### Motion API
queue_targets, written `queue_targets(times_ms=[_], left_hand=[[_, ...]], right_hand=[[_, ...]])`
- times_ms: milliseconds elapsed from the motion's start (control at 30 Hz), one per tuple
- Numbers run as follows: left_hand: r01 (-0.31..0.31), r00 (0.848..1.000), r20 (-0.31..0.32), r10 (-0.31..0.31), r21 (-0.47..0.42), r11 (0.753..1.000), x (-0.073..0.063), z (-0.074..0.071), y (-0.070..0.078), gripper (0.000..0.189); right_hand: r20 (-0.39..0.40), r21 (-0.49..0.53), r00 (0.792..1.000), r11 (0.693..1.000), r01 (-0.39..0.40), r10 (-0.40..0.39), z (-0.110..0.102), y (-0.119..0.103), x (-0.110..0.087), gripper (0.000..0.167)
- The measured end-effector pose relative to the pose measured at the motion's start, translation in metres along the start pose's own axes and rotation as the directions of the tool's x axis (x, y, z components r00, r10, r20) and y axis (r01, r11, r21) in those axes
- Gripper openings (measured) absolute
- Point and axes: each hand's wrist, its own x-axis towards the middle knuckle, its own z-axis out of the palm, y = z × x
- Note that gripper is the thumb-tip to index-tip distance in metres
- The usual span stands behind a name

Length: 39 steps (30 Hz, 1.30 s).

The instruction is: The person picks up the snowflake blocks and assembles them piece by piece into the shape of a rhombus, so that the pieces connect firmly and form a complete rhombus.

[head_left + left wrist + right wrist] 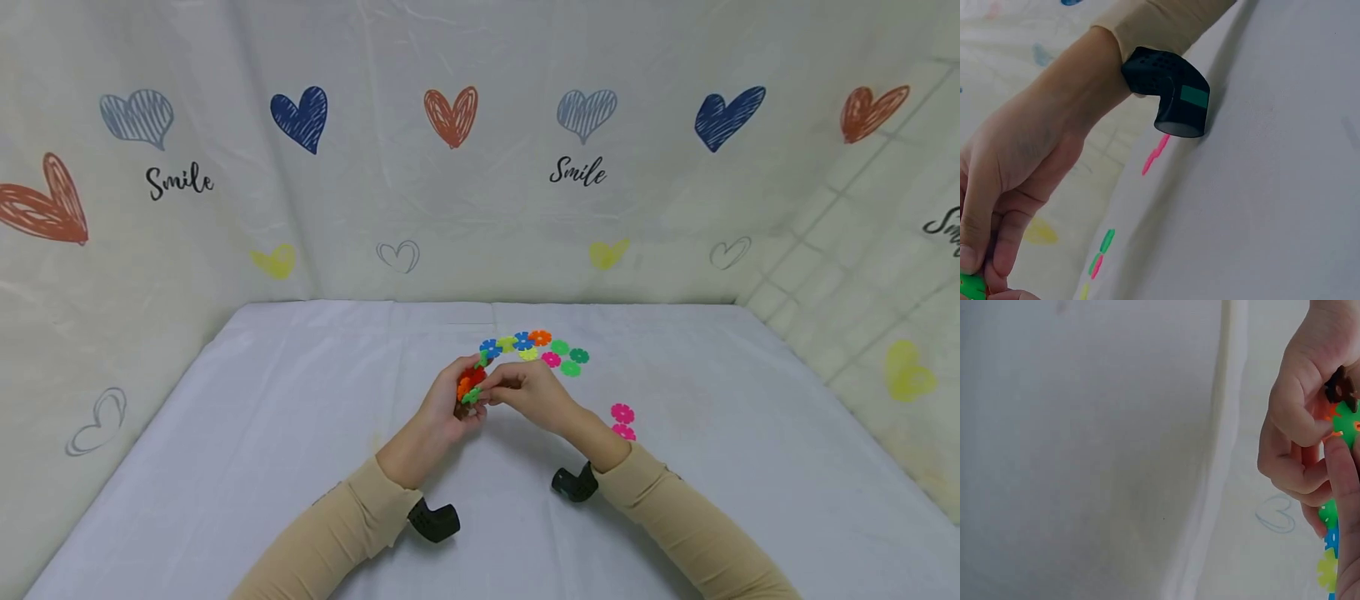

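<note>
Near the middle of the table, my left hand point(441, 408) holds one end of a chain of notched plastic snowflake discs, with red point(477, 374) and orange point(464, 387) ones in its grasp. My right hand point(534, 392) pinches a green disc point(471, 397) against that end. The right wrist view shows the green disc point(1345, 425) between both hands' fingertips, with a brown disc point(1338, 387) by the left palm. From the left hand the chain runs away through a blue disc point(491, 348) and a yellow-green disc point(507, 344). In the left wrist view, the right thumb presses the green disc point(971, 286).
Beyond the hands lie loose-looking discs: yellow point(528, 354), pink point(551, 359) and several green point(571, 368). Two pink discs point(622, 413) lie beside the right forearm. Black camera mounts point(435, 522) hang under both wrists. A printed curtain point(495, 208) stands behind the white table point(315, 367).
</note>
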Motion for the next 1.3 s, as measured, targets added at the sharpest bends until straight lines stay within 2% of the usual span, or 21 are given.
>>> queue_targets(times_ms=[167,400,533,667,933,1000,1100,1300], left_hand=[[0.006,1.000,-0.007,-0.006,-0.007,1.000,-0.001,-0.001,0.000,0.034],[0.010,1.000,-0.014,-0.010,-0.028,1.000,0.000,-0.001,0.001,0.044],[-0.025,0.999,0.020,0.025,0.027,0.999,0.000,-0.002,0.001,0.047],[-0.054,0.997,0.059,0.050,0.067,0.996,0.002,-0.003,0.000,0.047],[-0.047,0.997,0.062,0.044,0.041,0.998,0.002,-0.005,0.001,0.042],[-0.046,0.997,0.064,0.044,0.031,0.998,0.002,-0.006,0.001,0.041],[-0.048,0.996,0.074,0.047,0.015,0.999,0.002,-0.007,0.000,0.042],[-0.071,0.993,0.093,0.070,0.001,0.997,0.000,-0.011,0.000,0.047]], right_hand=[[0.001,-0.009,1.000,1.000,-0.001,0.001,0.000,-0.001,0.000,0.009],[-0.019,-0.001,0.999,0.999,-0.043,0.043,-0.004,-0.003,-0.002,0.016],[-0.027,0.027,0.999,0.999,-0.039,0.040,-0.008,-0.003,-0.003,0.022],[-0.057,0.028,0.998,0.999,-0.026,0.028,-0.016,-0.002,-0.004,0.021],[-0.154,0.009,0.986,0.998,-0.069,0.070,-0.043,0.004,-0.008,0.018],[-0.166,-0.011,0.982,0.995,-0.097,0.094,-0.052,0.007,-0.009,0.019],[-0.179,-0.052,0.969,0.982,-0.184,0.172,-0.066,0.016,-0.011,0.020],[-0.162,-0.192,0.935,0.919,-0.344,0.316,-0.094,0.036,-0.012,0.029]])
